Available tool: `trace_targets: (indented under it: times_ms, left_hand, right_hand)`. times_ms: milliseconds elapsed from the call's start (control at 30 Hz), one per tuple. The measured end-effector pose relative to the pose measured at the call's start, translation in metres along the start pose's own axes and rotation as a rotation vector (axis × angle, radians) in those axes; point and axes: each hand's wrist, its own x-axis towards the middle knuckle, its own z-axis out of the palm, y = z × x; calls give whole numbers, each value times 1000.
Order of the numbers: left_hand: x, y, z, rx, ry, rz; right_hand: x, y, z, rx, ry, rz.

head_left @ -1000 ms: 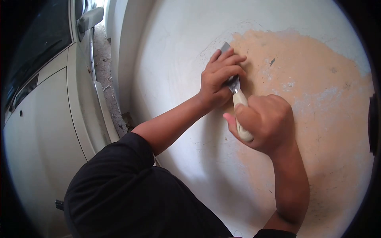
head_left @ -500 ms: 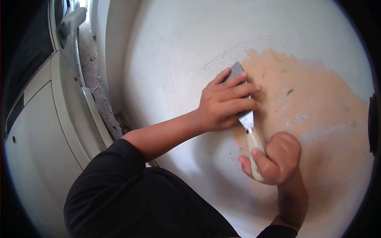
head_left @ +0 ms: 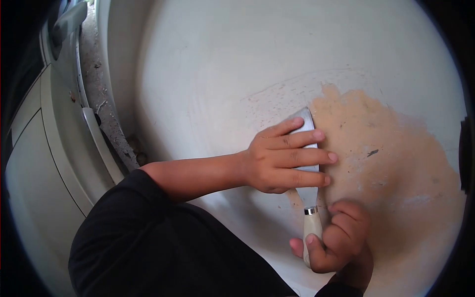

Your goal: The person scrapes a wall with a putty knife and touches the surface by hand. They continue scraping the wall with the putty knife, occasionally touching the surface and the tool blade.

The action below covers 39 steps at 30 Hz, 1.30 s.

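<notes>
A putty knife lies against the white wall, its wide metal blade pointing up and its pale handle below. My right hand is closed around that handle, the thumb and a finger showing at its lower end. Across the blade rests my left hand, fingers stretched out and slightly apart, pressing flat on the metal; its thumb is hidden. The blade's edge meets the border of a tan patch on the wall, where the white coat is gone. Scratch marks run above the blade.
At the left stands a pale car with its side mirror, close to the wall. A strip of rough ground shows between them. The white wall fills the rest, with a dark mark on the tan patch.
Both hands and the putty knife sit lower in view and the knife is more upright. The wall patch has also shifted down as the view moved. The hold on the handle is kept.
</notes>
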Motion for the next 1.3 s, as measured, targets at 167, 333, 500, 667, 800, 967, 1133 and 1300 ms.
trace_targets:
  times_ms: [167, 333, 500, 667, 800, 967, 1133, 1300]
  left_hand:
    - [0, 0, 3, -7, 35, 9]
    - [0, 4, 6, -10, 14, 5]
    - [5, 0, 7, 10, 16, 26]
    - [4, 1, -3, -1, 17, -85]
    - [1, 4, 0, 3, 61, -53]
    - [7, 0, -2, 110, 59, -113]
    - [13, 22, -15, -4, -146, -5]
    - [11, -1, -15, 92, -182, -52]
  right_hand:
    - [2, -6, -9, 26, -7, 24]
    - [2, 4, -3, 62, 29, 61]
    - [1, -8, -7, 0, 88, 75]
    - [6, -2, 1, 53, -21, 77]
    - [5, -14, -5, 16, -21, 90]
    - [2, -2, 6, 10, 59, 109]
    - [-5, -19, -12, 8, 155, 80]
    - [-3, 2, 2, -124, 70, -4]
